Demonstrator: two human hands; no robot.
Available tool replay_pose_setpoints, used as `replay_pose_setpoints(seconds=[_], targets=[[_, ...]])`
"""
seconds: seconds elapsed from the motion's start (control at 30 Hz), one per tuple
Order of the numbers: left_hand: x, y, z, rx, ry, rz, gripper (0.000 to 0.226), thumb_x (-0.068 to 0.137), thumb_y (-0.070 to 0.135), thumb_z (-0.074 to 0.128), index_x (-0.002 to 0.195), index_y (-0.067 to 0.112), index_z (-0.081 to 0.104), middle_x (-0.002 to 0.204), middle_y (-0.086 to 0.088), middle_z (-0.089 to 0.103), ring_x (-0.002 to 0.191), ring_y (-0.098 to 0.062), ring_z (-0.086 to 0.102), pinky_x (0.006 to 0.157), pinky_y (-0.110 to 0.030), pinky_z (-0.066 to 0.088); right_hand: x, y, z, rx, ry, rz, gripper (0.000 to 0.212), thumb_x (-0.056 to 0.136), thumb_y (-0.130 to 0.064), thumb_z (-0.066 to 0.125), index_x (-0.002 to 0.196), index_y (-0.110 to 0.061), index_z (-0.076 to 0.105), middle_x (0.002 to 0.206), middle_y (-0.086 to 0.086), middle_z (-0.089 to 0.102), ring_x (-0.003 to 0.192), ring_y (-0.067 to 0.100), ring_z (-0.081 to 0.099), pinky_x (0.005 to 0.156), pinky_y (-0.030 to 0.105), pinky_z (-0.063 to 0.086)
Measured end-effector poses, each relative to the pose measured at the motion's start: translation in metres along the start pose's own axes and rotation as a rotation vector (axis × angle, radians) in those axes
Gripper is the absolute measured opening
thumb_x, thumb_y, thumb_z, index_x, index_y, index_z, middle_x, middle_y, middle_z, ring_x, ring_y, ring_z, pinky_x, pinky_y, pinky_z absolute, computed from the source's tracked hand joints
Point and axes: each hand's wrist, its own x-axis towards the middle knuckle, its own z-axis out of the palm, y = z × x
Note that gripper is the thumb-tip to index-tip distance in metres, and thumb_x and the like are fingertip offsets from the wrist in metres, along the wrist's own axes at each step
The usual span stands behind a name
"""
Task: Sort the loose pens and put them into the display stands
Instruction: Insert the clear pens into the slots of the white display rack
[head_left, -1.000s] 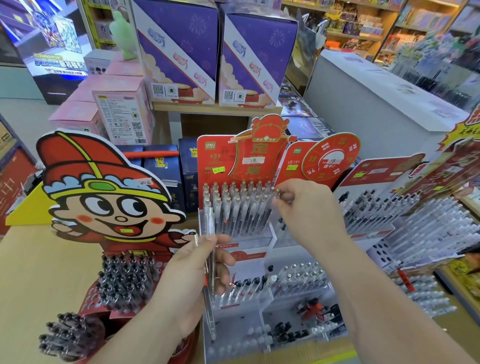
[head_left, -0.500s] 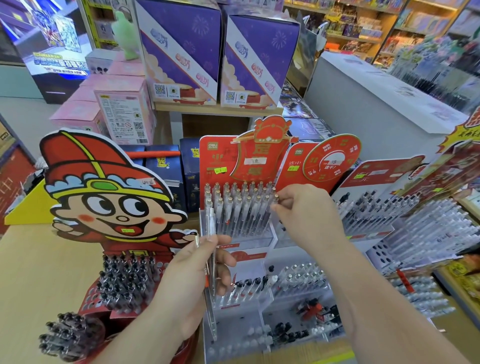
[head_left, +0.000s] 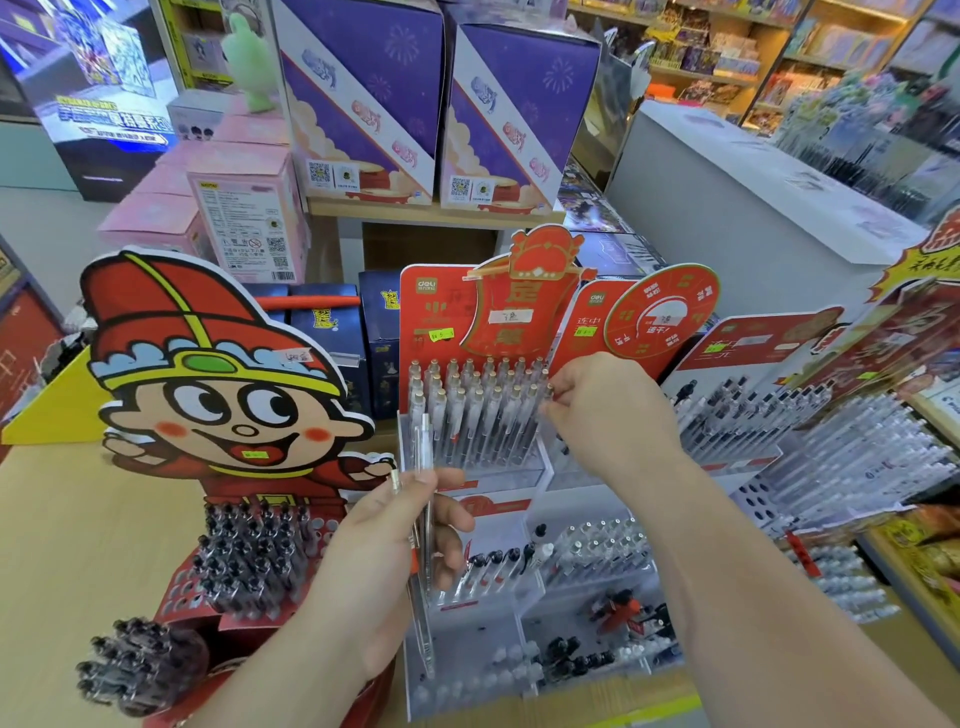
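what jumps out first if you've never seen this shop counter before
The cartoon cutout with a red hat, standing at the left, grabs the eye first. In the centre, a red-backed display stand holds rows of clear pens, where the right hand pinches a pen at the right end of the top row while the left hand grips loose pens in front. Two purple boxes stand on a shelf behind.

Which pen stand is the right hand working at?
The clear tiered stand under the red scroll-shaped header: the right hand pinches a pen at the right end of its top row of gold-tipped pens. The cartoon-face stand holds black pens.
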Motion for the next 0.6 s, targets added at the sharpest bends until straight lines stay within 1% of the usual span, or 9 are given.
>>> replay_pose_setpoints(seconds=[0.13, 0.2, 0.27, 0.3, 0.37, 0.43, 0.5, 0.57, 0.6], targets=[[-0.002, -0.001, -0.001, -0.008, -0.007, -0.010, 0.029, 0.104, 0.023, 0.049, 0.114, 0.003, 0.067, 0.072, -0.013, 0.063, 0.050, -0.021, 0.050, 0.042, -0.028, 0.038, 0.000, -0.001, 0.000, -0.050, -0.002, -0.014, 0.015, 0.089, -0.028, 0.069, 0.095, -0.015, 0.073, 0.084, 0.003, 0.075, 0.082, 0.028, 0.069, 0.071, 0.037, 0.059], [-0.004, -0.001, -0.002, -0.003, -0.019, -0.006, 0.029, 0.104, 0.023, 0.049, 0.114, 0.002, 0.066, 0.073, -0.014, 0.062, 0.050, -0.021, 0.050, 0.042, -0.028, 0.038, -0.002, -0.002, 0.000, -0.048, -0.017, -0.018, 0.020, 0.089, -0.032, 0.070, 0.096, -0.014, 0.073, 0.082, 0.001, 0.074, 0.082, 0.026, 0.069, 0.071, 0.037, 0.060], [-0.006, 0.000, -0.003, 0.011, -0.046, 0.008, 0.030, 0.103, 0.024, 0.049, 0.113, 0.002, 0.066, 0.073, -0.014, 0.062, 0.050, -0.021, 0.050, 0.043, -0.028, 0.038, -0.007, 0.001, -0.001, -0.014, 0.004, -0.043, 0.028, 0.090, -0.036, 0.069, 0.105, -0.013, 0.071, 0.085, -0.001, 0.075, 0.086, 0.023, 0.068, 0.075, 0.037, 0.059], [-0.008, 0.002, -0.004, 0.015, -0.065, 0.017, 0.030, 0.103, 0.025, 0.049, 0.113, 0.001, 0.066, 0.073, -0.014, 0.061, 0.050, -0.021, 0.049, 0.044, -0.028, 0.037, -0.011, 0.003, -0.003, 0.020, 0.055, -0.063, 0.030, 0.091, -0.037, 0.068, 0.111, -0.015, 0.070, 0.087, -0.004, 0.075, 0.088, 0.020, 0.068, 0.079, 0.036, 0.058], [-0.010, 0.004, -0.007, 0.019, -0.115, 0.028, 0.033, 0.100, 0.027, 0.051, 0.112, 0.001, 0.067, 0.072, -0.015, 0.059, 0.048, -0.021, 0.048, 0.044, -0.028, 0.037, -0.022, 0.002, -0.008, 0.135, 0.181, -0.123, 0.033, 0.093, -0.037, 0.068, 0.120, -0.020, 0.069, 0.082, -0.012, 0.072, 0.083, 0.012, 0.066, 0.079, 0.029, 0.054], [-0.011, 0.005, -0.010, 0.038, -0.186, 0.034, 0.033, 0.097, 0.029, 0.054, 0.109, 0.003, 0.070, 0.069, -0.015, 0.056, 0.046, -0.023, 0.045, 0.044, -0.028, 0.036, -0.034, -0.002, -0.015, 0.272, 0.190, -0.180, 0.032, 0.092, -0.038, 0.068, 0.121, -0.026, 0.070, 0.078, -0.019, 0.068, 0.077, -0.002, 0.063, 0.074, 0.021, 0.049], [-0.012, 0.007, -0.011, 0.059, -0.283, 0.025, 0.029, 0.099, 0.030, 0.061, 0.106, 0.005, 0.072, 0.067, -0.015, 0.055, 0.044, -0.023, 0.042, 0.045, -0.029, 0.035, -0.044, -0.008, -0.019, 0.456, 0.044, -0.179, 0.026, 0.091, -0.038, 0.069, 0.115, -0.029, 0.072, 0.083, -0.020, 0.069, 0.074, -0.007, 0.062, 0.070, 0.016, 0.048], [-0.013, 0.006, -0.010, 0.085, -0.365, 0.019, 0.033, 0.095, 0.034, 0.062, 0.107, 0.004, 0.072, 0.065, -0.014, 0.053, 0.042, -0.022, 0.040, 0.046, -0.028, 0.035, -0.053, -0.015, -0.020, 0.736, -0.201, -0.141, 0.018, 0.090, -0.033, 0.072, 0.106, -0.027, 0.076, 0.084, -0.011, 0.072, 0.059, -0.002, 0.060, 0.059, 0.021, 0.051], [-0.012, 0.005, -0.008, 0.113, -0.382, 0.025, 0.033, 0.095, 0.034, 0.062, 0.106, 0.005, 0.072, 0.064, -0.014, 0.053, 0.042, -0.021, 0.039, 0.046, -0.027, 0.034, -0.056, -0.018, -0.017, 0.831, -0.266, -0.134, 0.013, 0.088, -0.031, 0.074, 0.100, -0.025, 0.077, 0.082, -0.007, 0.072, 0.054, 0.002, 0.059, 0.055, 0.023, 0.051]])
